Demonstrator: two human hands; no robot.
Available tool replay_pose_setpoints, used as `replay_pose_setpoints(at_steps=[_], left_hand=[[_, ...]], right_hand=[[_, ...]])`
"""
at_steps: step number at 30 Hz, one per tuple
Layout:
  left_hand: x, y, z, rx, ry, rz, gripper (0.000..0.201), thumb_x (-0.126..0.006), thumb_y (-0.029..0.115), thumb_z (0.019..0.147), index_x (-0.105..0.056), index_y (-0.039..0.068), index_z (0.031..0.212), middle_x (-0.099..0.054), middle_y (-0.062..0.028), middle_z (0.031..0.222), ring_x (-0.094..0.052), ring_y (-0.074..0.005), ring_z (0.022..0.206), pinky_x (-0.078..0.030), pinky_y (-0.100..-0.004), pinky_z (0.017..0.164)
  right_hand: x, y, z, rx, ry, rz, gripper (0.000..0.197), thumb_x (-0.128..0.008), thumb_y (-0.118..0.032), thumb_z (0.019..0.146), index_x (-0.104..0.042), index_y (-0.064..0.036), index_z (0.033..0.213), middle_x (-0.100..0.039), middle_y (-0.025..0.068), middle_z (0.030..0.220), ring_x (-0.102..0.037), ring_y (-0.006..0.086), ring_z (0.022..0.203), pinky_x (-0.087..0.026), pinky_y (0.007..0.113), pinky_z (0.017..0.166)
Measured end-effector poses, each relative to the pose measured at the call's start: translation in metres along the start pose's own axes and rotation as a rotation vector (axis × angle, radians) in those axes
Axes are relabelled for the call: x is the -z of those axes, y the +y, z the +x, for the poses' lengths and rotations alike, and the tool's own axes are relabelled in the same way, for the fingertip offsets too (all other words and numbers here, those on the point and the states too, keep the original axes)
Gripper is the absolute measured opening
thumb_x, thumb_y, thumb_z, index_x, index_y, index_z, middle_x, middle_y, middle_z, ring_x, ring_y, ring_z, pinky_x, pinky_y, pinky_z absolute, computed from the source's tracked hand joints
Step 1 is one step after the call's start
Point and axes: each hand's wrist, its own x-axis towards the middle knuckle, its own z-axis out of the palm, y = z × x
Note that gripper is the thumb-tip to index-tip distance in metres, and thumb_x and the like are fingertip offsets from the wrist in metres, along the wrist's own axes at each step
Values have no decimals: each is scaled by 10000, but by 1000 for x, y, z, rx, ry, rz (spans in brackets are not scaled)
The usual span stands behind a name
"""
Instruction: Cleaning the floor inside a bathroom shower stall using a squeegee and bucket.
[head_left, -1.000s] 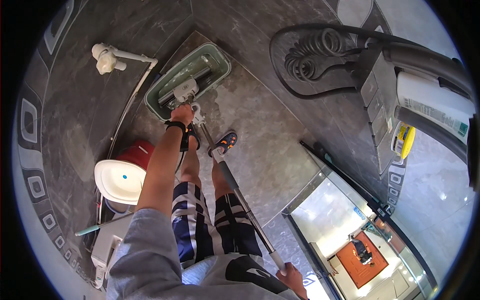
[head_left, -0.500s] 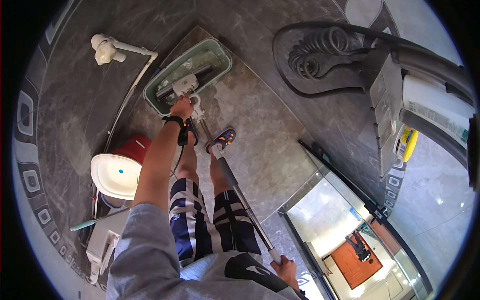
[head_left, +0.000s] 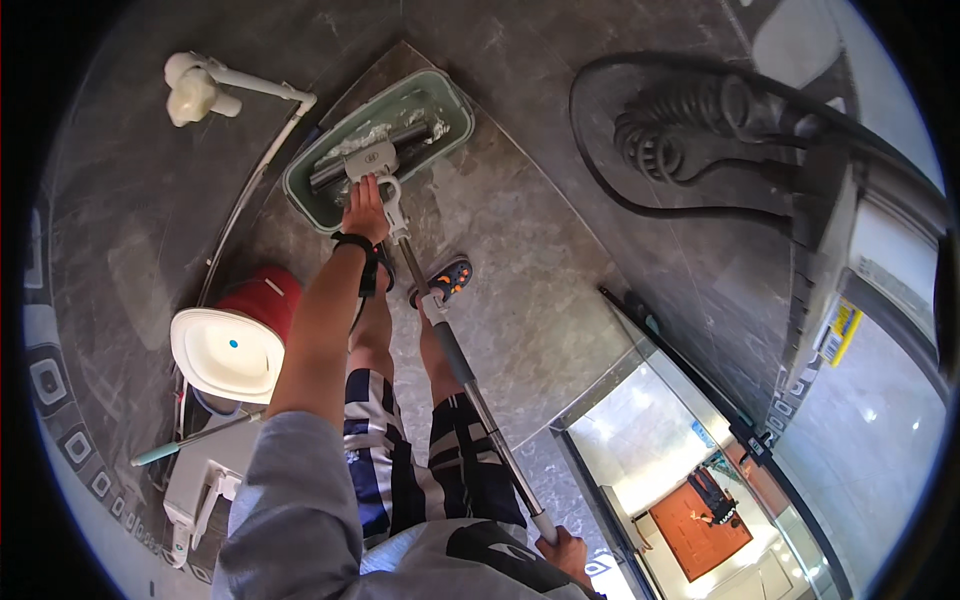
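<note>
A squeeze mop with a long metal pole (head_left: 485,410) runs from the lower right up to a bucket. Its grey-and-white head (head_left: 371,159) sits inside the long green bucket (head_left: 300,190), over foamy-looking water. My left hand (head_left: 366,212) reaches the near edge of that head, fingers stretched out against it, beside the white lever (head_left: 392,205). At the pole's lower end, my right hand (head_left: 567,553) is wrapped round the white grip (head_left: 544,527). Part of the right hand is cut off by the shirt.
A red bucket with a white basin (head_left: 228,355) stands at left, near a mint-handled stick (head_left: 155,455). White pipe (head_left: 255,85) follows the left wall. A coiled black hose (head_left: 665,125) hangs at right. A glass door frame (head_left: 600,410) lies lower right; my clogs (head_left: 450,280) are on the tiles.
My left hand's fingers, earlier curled at the mop head's joint, now stretch forward against the head. The water looks more stirred and foamy. My right hand keeps its hold on the pole.
</note>
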Motion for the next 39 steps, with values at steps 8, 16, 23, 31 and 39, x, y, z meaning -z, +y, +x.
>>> replay_pose_setpoints(at_steps=[8, 16, 23, 31, 39], left_hand=[[-45, -21, 46, -45, 125, -15, 836, -550, 286, 809, -84, 36, 1457, -217, -126, 1490, -200, -295, 1391, -290, -446, 1080], [-64, -33, 56, 63, 63, -72, 904, -471, 542, 856, -42, 36, 1471, -143, -152, 1521, -162, -297, 1408, -254, -468, 1098], [-94, -24, 89, 104, 35, -93, 983, -518, 610, 797, -104, 8, 1455, -198, -148, 1503, -222, -306, 1384, -265, -438, 1088], [-162, -61, 122, 161, -217, -312, 906, -377, 670, 840, -231, -20, 1409, -307, -254, 1428, -359, -388, 1300, -327, -450, 1056], [-144, -68, 119, 72, -216, -378, 784, -510, 542, 828, -343, -10, 1359, -384, -261, 1364, -425, -423, 1234, -364, -465, 1029]], right_hand=[[-9, -9, 9, -11, -36, 37, 343, -725, -358, 726, -572, -59, 798, -611, 180, 600, -622, 395, 596, -487, 471, 533], [-4, -6, 24, -15, 2, -32, 278, -717, -293, 720, -579, -62, 788, -615, 161, 599, -633, 358, 576, -497, 441, 529], [-18, 13, 20, -28, -36, -63, 329, -687, -236, 797, -595, -47, 1051, -629, 178, 710, -580, 312, 507, -448, 401, 460], [18, -10, 25, -171, -90, -25, 227, -635, -259, 815, -584, -80, 945, -629, 188, 730, -620, 378, 647, -482, 467, 561], [24, -16, 35, -164, -99, 6, 211, -628, -242, 816, -581, -72, 932, -612, 189, 681, -603, 367, 586, -460, 461, 520]])
